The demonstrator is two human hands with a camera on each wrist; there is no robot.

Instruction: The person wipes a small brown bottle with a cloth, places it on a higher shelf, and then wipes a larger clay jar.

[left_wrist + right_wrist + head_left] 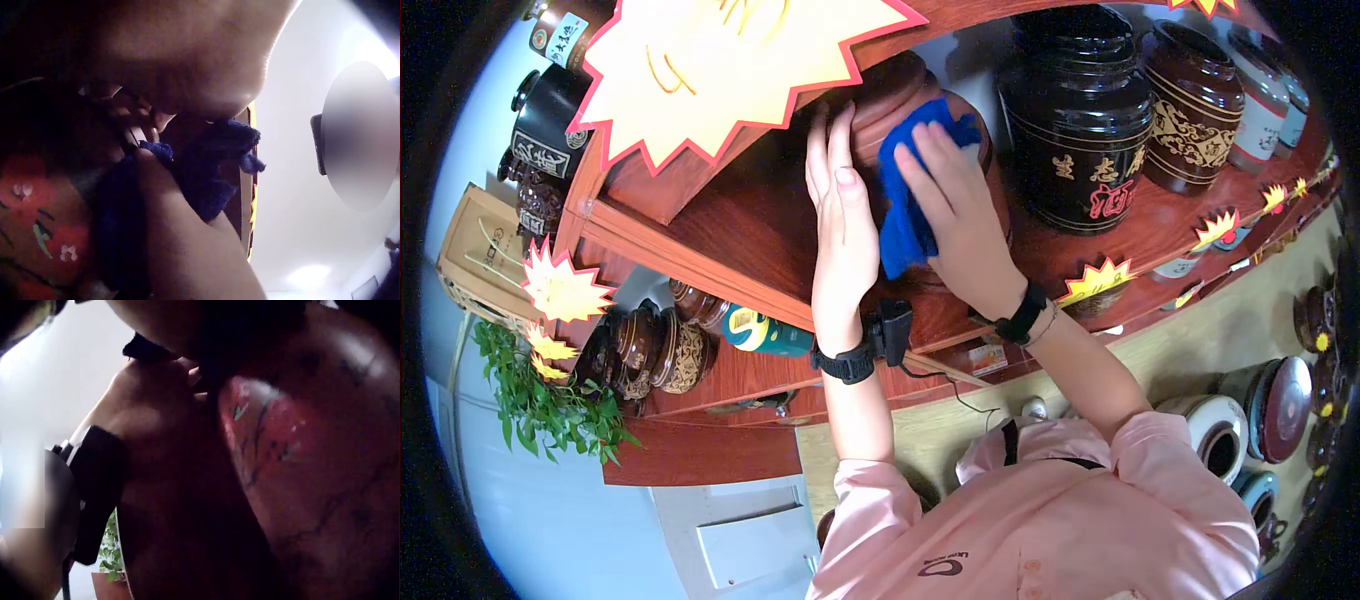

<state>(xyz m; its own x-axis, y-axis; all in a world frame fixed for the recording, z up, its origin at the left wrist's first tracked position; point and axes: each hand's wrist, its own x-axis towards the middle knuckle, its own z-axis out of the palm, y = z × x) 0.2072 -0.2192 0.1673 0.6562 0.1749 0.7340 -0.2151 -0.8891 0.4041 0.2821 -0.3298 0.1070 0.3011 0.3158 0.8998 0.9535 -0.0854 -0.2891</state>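
Observation:
A reddish-brown jar [890, 113] with painted red flowers [284, 428] stands on the wooden shelf. My left hand [840, 220] rests along its left side, fingers straight and pointing up. On the jar's front, my right hand [965, 205] holds a blue cloth [905, 225] against the surface. The cloth [215, 187] bunches around the fingers of that hand and hangs down to the left of it. Much of the jar's middle is hidden behind both hands and the cloth.
Right of the jar stand a large black jar [1080, 150] with gold characters and a brown patterned jar [1195, 105]. Starburst price tags [1095, 282] line the shelf edge. A big starburst sign [720, 75] overhangs the upper left. Several pots [1218, 440] stand on the floor.

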